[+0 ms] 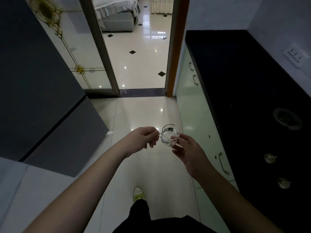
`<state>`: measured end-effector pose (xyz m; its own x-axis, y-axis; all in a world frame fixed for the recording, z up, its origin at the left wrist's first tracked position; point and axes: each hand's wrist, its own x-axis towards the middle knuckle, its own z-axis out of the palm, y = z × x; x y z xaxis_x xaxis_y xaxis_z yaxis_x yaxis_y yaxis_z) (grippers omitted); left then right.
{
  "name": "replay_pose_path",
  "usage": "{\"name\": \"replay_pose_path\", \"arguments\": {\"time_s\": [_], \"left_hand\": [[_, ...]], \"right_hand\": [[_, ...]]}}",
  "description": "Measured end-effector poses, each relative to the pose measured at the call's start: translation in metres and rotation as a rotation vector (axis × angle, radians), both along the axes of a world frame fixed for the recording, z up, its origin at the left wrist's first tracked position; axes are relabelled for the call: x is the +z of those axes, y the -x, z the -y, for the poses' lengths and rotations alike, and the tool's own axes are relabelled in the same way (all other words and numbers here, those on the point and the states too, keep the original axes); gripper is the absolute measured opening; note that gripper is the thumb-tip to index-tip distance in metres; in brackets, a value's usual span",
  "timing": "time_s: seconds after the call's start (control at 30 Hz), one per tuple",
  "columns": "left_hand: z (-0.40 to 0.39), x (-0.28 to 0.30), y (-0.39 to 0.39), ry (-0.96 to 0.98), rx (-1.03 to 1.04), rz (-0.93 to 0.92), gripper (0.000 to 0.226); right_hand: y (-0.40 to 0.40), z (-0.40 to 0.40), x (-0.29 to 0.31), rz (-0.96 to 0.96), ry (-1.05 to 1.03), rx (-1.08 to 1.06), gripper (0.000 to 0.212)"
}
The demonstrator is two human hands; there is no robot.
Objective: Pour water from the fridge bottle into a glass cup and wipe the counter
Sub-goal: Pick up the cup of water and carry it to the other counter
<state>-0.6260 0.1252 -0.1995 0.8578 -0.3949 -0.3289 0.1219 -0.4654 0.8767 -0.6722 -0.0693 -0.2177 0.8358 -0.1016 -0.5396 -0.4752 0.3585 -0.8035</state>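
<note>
A person stands in a narrow kitchen aisle, both bare forearms extended forward over the pale tiled floor (144,111). The left hand (144,137) has its fingers curled, and the thumb and forefinger pinch the handle of a small clear glass cup (169,136), which is held upright in the air between the two hands. The right hand (186,152) is just beside the cup on its other side; its fingers are loosely spread and only slightly bent, with the fingertips (174,137) touching the cup's lower wall, not wrapped round it. Whether the cup holds water cannot be told from this view. To the right of the right hand's fingers runs a dark counter (235,73), well apart from the cup, above pale cabinet doors (191,105) with metal handles. On the counter's far side sits a round dark recessed fitting (287,119), and nearer the person two small metal knobs (269,158). A wall socket (294,55) is mounted beyond the counter. To the left of the left hand's fingers stands a tall grey fridge (42,91), its doors closed. Beyond the fingertips an open doorway (138,47) leads to a brighter room. A shoe (138,194) shows below.
</note>
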Motion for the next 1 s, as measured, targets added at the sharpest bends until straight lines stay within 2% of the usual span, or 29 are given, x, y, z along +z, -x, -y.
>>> {"name": "replay_pose_path", "arguments": {"time_s": [0.1, 0.5, 1.0], "left_hand": [[-0.02, 0.003, -0.036, -0.076, -0.05, 0.063, 0.026], [-0.088, 0.019, -0.158, -0.061, -0.103, 0.054, 0.023], [-0.044, 0.004, -0.31, -0.057, -0.105, 0.008, 0.027]], "right_hand": [[-0.032, -0.02, 0.004, 0.01, 0.033, -0.013, 0.019], [-0.146, -0.091, 0.02, 0.025, 0.034, -0.056, 0.013], [-0.296, -0.049, 0.004, -0.015, -0.001, -0.08, 0.013]]}}
